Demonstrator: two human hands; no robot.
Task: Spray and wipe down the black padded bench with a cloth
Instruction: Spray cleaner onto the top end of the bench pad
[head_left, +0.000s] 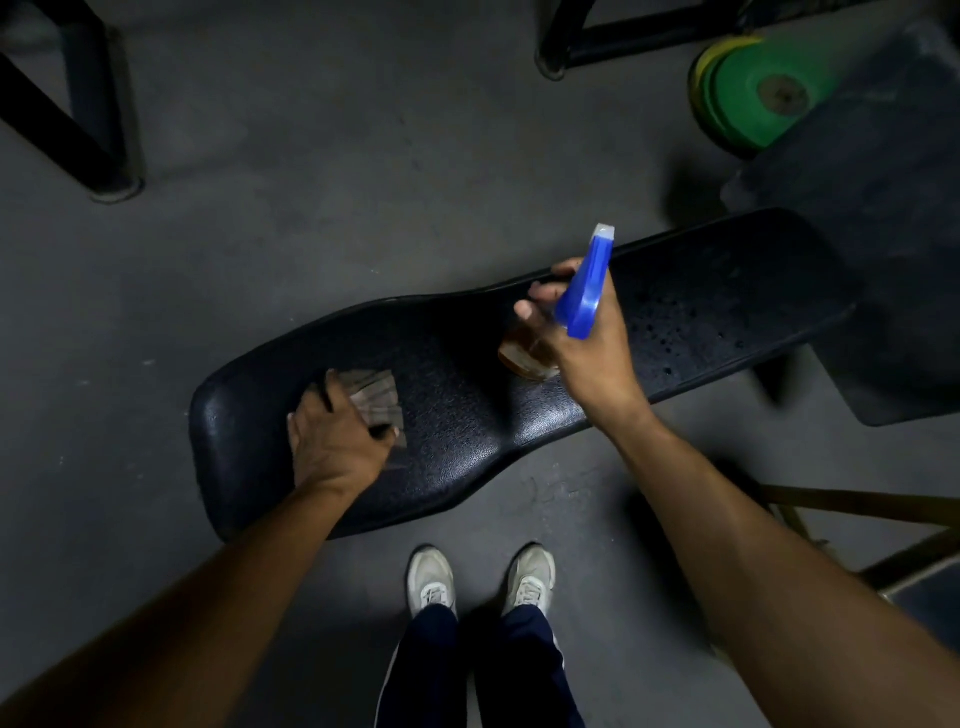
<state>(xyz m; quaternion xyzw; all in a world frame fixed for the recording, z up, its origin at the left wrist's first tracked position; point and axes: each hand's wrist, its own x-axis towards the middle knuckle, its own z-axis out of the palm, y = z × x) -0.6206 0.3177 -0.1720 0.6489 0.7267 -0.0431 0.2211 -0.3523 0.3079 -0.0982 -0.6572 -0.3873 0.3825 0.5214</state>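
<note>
Tabletop (467, 415): one, black.
Cloth (376, 397): one, near left end, under left hand (335, 441).
Spray bottle (582, 296): one, gripped by right hand (587, 348).

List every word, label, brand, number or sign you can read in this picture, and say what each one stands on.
None can be read.
The spray bottle in the right hand: a pale band on its amber body, too blurred to read.
The green weight plate: no legible marking.
The cloth and black bench: no text.
</note>
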